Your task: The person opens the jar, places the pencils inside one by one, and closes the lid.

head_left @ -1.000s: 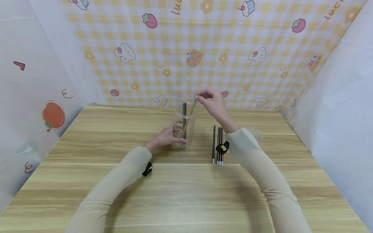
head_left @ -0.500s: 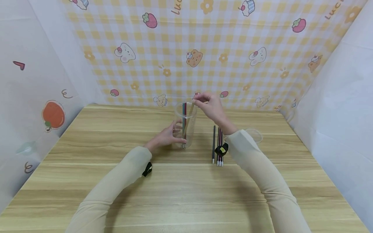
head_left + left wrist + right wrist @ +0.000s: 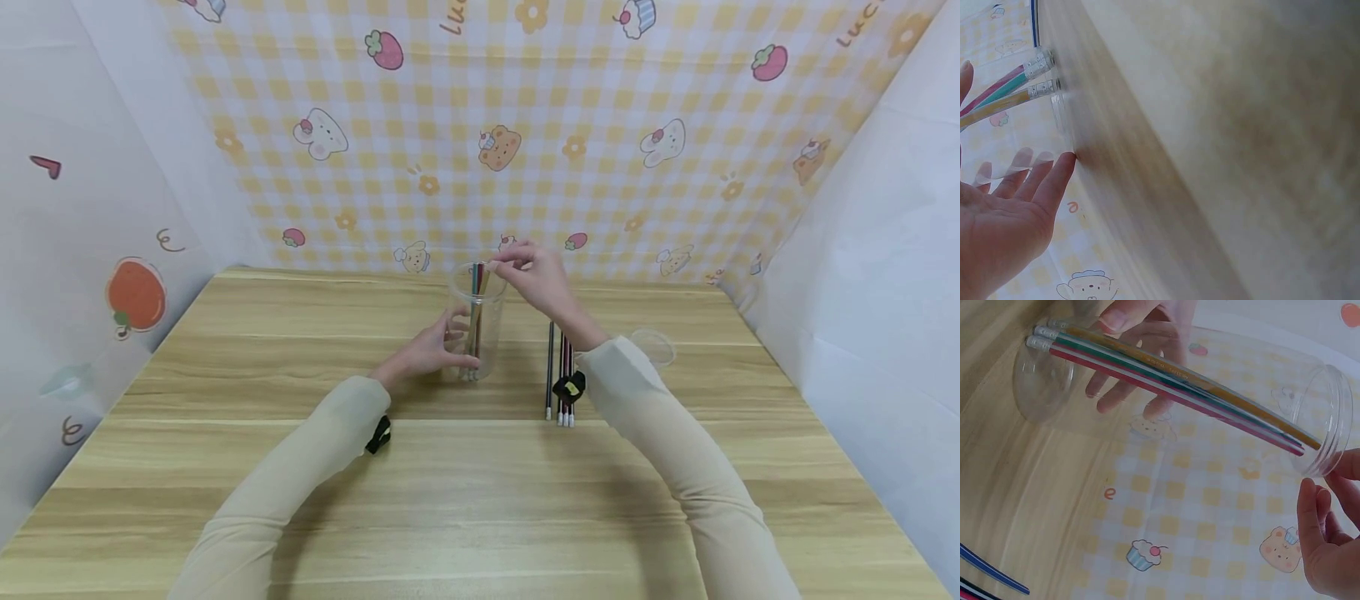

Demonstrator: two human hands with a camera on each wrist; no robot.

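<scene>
A tall, round, clear plastic jar (image 3: 491, 333) stands upright on the light brown wooden counter (image 3: 450, 500); the bare left hand (image 3: 431, 348) is wrapped round its lower part, thumb on one side and fingers on the other; the bare right hand (image 3: 546, 279) is up at the rim, but I cannot tell if its fingertips pinch the rim or only touch it. Inside the jar lean a thin yellow pencil (image 3: 1241, 406), a thin green pencil (image 3: 1097, 354) and a thin red pencil (image 3: 1172, 400); their rubber ends are down at the bottom, and their top ends are near the rim; to the right, one dark pencil (image 3: 551, 367) lies just beside three dark pencils (image 3: 565, 354); a round, clear lid (image 3: 654, 347) lies farther right.
</scene>
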